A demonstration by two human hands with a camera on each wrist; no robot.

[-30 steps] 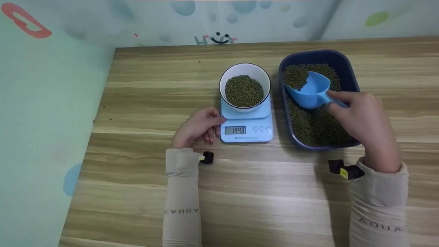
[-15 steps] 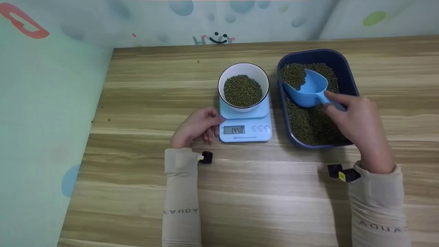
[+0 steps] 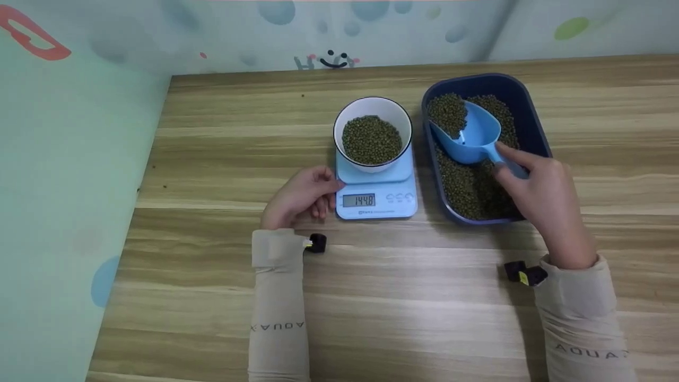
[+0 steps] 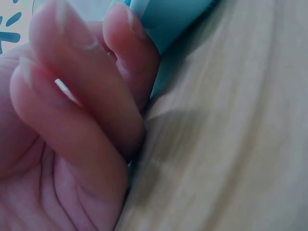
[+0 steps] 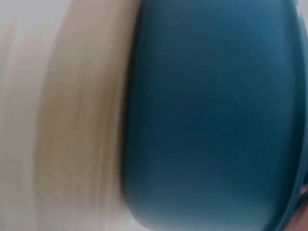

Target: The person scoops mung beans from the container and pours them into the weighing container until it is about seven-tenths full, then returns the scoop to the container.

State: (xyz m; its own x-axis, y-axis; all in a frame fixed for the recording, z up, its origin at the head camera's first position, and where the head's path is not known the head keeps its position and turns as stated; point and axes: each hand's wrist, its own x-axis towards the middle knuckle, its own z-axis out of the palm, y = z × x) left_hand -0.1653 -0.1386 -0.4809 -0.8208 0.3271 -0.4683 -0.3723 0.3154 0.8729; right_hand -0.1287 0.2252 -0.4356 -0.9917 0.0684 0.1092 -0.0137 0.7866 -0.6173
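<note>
In the head view, a white bowl point(image 3: 392, 110) with a dark rim, partly filled with small green beans point(image 3: 371, 140), stands on a light blue kitchen scale point(image 3: 390, 208) reading 144.8. My left hand point(image 3: 303, 193) holds the scale's left edge, its thumb on the rim and its other fingers curled beside it. To the right, my right hand point(image 3: 549, 193) grips the handle of a blue scoop point(image 3: 480, 135). Beans heap at the scoop's front end, over a navy tub point(image 3: 532, 119) of the same beans. The right wrist view shows mostly the tub's outer wall point(image 5: 211, 115).
Scale and tub stand side by side on a wood-grain table point(image 3: 403, 297), a narrow gap between them. A patterned wall covering point(image 3: 403, 37) runs along the back, and a pale green one point(image 3: 69, 159) along the left. A few stray beans point(image 3: 165, 187) lie at the left.
The right hand has drawn slightly left with the scoop, which stays over the tub. The left hand keeps its place at the scale, and the reading has not changed. The whole view shifts slightly.
</note>
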